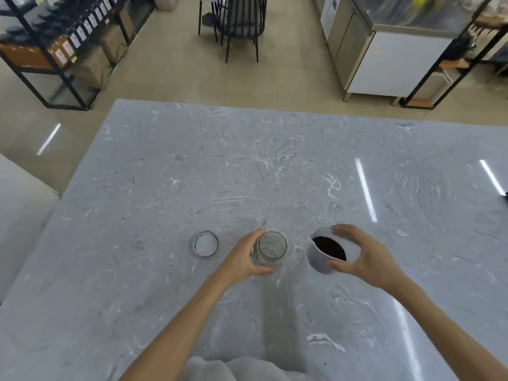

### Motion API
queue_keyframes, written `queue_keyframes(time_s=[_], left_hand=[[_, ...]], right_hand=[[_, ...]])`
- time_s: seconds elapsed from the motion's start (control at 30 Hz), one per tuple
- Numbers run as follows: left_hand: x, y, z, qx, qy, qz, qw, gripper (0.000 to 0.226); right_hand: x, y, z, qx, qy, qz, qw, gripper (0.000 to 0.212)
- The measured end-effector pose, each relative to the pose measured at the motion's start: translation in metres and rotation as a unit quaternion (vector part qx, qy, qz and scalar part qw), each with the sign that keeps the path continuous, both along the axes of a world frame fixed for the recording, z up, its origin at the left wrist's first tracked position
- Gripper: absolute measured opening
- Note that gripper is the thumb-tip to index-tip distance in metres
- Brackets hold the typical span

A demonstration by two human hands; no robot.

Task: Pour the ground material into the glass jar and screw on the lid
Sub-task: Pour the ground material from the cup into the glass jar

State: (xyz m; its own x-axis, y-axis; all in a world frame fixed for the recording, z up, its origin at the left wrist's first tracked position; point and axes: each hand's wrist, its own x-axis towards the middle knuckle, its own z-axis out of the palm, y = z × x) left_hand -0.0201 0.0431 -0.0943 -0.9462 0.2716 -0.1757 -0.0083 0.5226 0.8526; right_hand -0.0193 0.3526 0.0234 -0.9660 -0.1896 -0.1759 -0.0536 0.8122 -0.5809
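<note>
An empty clear glass jar (270,250) stands upright and open on the grey marble table (247,166). My left hand (242,261) wraps around its left side. To the right sits a white spouted cup (316,258) holding dark ground material (330,248), spout pointing up-left. My right hand (365,255) curls around the cup's right side, thumb near and fingers at the far rim. The jar's lid (205,243) lies flat on the table left of the jar, apart from both hands.
A black chair (239,23) stands on the floor beyond the table. Black shelving with boxes (63,50) is at the far left, a steel cabinet (384,50) at the far right. A small dark object (505,198) sits at the table's right edge.
</note>
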Motion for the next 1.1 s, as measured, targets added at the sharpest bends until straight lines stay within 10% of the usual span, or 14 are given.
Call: queue_keyframes(time_s=[0.4,0.63,1.1], left_hand=[[-0.017,0.024,0.027,-0.074,0.101,-0.049,0.991,0.087],[-0.038,0.050,0.069,-0.234,0.105,-0.094,0.962,0.088],[-0.064,0.072,0.124,-0.228,0.104,-0.086,0.964,0.084]], right_hand=[[-0.049,-0.072,0.049,0.382,0.047,0.236,0.892,0.066],[-0.082,-0.085,0.065,0.477,0.046,0.296,0.826,0.068],[-0.113,-0.105,0.122,0.579,0.040,0.347,0.737,0.051]])
